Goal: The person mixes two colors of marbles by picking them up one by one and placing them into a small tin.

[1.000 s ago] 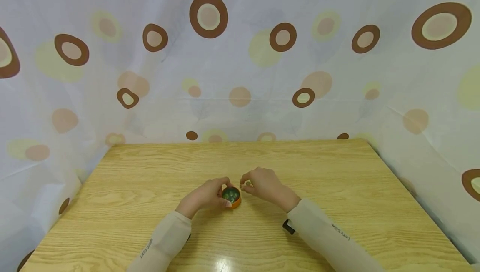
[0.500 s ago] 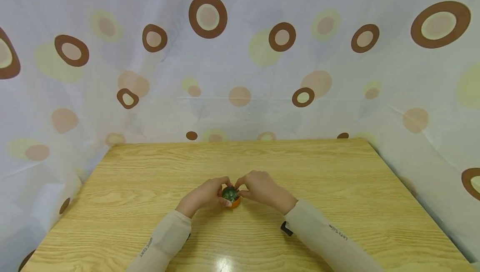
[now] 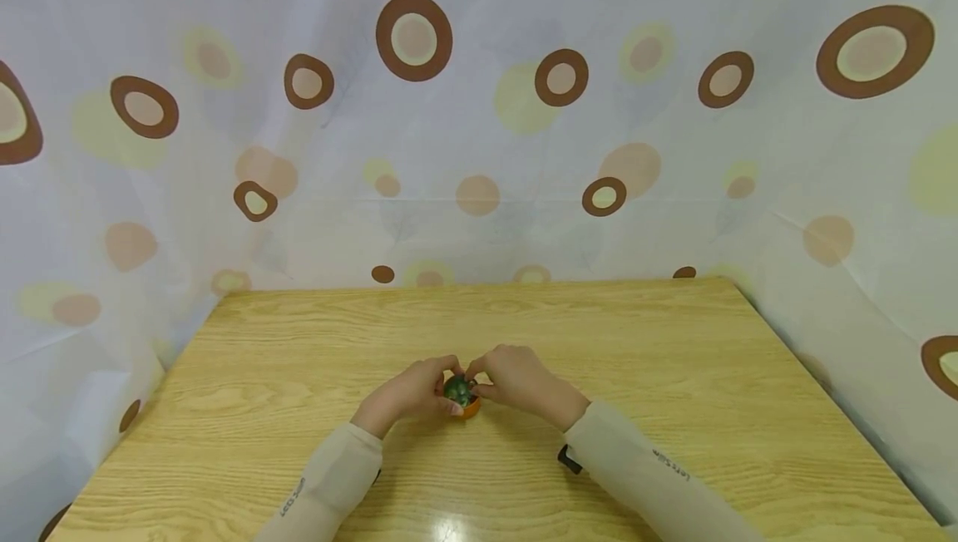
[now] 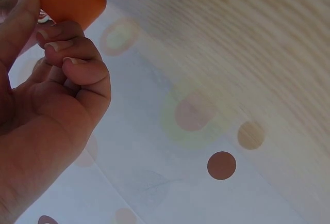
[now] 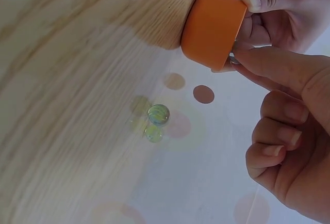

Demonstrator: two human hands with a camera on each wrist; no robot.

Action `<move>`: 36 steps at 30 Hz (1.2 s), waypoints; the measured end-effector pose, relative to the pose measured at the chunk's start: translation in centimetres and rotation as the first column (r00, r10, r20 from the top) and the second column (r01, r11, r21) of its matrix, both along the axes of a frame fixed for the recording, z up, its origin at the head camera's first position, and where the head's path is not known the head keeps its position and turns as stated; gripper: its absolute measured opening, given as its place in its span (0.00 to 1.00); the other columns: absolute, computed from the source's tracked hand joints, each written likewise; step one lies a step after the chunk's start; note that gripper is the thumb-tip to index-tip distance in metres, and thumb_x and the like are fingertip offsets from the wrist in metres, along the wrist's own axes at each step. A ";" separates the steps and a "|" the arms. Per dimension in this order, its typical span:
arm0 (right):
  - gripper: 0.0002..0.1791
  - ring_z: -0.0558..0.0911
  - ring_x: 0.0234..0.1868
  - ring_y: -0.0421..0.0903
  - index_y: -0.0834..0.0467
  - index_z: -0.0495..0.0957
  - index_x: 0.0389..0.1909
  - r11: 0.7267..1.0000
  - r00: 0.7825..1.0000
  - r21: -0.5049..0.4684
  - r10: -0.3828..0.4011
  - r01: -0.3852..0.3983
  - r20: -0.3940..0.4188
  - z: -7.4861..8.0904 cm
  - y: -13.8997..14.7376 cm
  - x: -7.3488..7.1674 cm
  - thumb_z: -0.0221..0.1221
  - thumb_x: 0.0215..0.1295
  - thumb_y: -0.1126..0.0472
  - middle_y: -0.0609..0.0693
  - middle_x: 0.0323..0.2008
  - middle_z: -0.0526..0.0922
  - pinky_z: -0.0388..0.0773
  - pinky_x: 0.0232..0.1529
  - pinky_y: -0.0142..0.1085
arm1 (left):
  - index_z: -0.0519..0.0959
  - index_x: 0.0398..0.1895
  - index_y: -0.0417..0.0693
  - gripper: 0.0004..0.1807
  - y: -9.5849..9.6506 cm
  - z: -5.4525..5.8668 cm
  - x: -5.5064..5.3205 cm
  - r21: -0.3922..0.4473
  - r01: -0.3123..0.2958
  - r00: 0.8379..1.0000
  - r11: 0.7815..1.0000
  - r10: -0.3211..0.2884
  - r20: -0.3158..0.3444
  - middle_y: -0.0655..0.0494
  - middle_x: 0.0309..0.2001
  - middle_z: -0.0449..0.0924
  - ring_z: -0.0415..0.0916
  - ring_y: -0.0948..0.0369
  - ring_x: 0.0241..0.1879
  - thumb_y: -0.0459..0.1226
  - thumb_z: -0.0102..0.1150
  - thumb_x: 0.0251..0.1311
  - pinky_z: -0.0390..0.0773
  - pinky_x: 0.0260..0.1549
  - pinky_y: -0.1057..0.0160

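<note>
A small orange cup (image 3: 470, 411) with a dark inside stands on the table, holding several greenish glass marbles (image 3: 458, 393). My left hand (image 3: 407, 392) grips the cup between thumb and fingers; in the left wrist view its other fingers (image 4: 85, 72) curl beside the orange wall. From the right, my right hand (image 3: 520, 377) reaches the cup's rim. In the right wrist view, its thumb and forefinger pinch a glassy marble (image 5: 233, 59) at the mouth, mostly hidden by the fingers. Another glass marble (image 5: 158, 114) rests on the table close by.
A paler round glassy shape (image 5: 153, 132) touches the loose marble; I cannot tell whether it is another marble or a reflection. The wood-grain table (image 3: 636, 342) extends around both hands. A white cloth with printed circles (image 3: 479, 126) hangs behind and at both sides.
My right hand has moved left, from the loose marbles beside the cup to the cup's rim, with a marble in its fingers. The left hand keeps its hold on the cup.
</note>
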State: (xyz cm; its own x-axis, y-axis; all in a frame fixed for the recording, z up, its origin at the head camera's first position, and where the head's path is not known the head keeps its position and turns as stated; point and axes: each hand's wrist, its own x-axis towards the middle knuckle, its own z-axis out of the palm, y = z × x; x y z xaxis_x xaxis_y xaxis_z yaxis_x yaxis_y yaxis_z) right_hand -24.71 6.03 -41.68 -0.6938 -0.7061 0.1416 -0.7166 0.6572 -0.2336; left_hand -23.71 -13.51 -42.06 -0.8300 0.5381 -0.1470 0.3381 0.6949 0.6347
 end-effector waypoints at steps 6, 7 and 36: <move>0.07 0.73 0.21 0.35 0.55 0.86 0.39 1.000 1.000 -0.009 0.010 -0.009 0.014 -0.1 -0.6 -0.1 0.66 0.60 0.59 0.47 0.31 0.86 0.70 0.24 0.29 | 0.73 0.48 0.46 0.18 -0.2 -0.3 -0.1 0.000 0.000 1.000 1.000 0.000 0.007 0.55 0.21 0.67 0.60 0.62 0.20 0.38 0.68 0.56 0.61 0.21 0.65; 0.07 0.73 0.21 0.36 0.55 0.86 0.39 1.000 1.000 -0.010 0.011 -0.011 0.015 -0.1 -0.6 -0.1 0.66 0.60 0.59 0.47 0.31 0.86 0.70 0.24 0.29 | 0.73 0.47 0.47 0.18 -0.2 -0.3 -0.1 0.001 0.002 1.000 1.000 -0.002 0.008 0.55 0.21 0.67 0.60 0.62 0.19 0.37 0.68 0.56 0.61 0.21 0.65; 0.11 0.78 0.24 0.39 0.53 0.85 0.44 1.000 1.000 -0.002 -0.009 0.010 0.004 0.8 -0.1 -0.1 0.66 0.61 0.58 0.48 0.36 0.87 0.74 0.26 0.31 | 0.72 0.49 0.43 0.20 0.0 0.0 0.0 -0.001 -0.006 1.000 1.000 0.006 0.012 0.54 0.24 0.69 0.63 0.61 0.23 0.37 0.69 0.55 0.65 0.24 0.64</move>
State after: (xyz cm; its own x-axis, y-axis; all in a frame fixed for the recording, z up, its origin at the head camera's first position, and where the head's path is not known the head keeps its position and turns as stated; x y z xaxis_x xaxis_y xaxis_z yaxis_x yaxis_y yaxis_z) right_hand -24.81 5.97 -40.89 -0.7010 -0.6992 0.1403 -0.7094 0.6636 -0.2375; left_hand -23.70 -13.47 -42.09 -0.8314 0.5330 -0.1573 0.3263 0.6974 0.6381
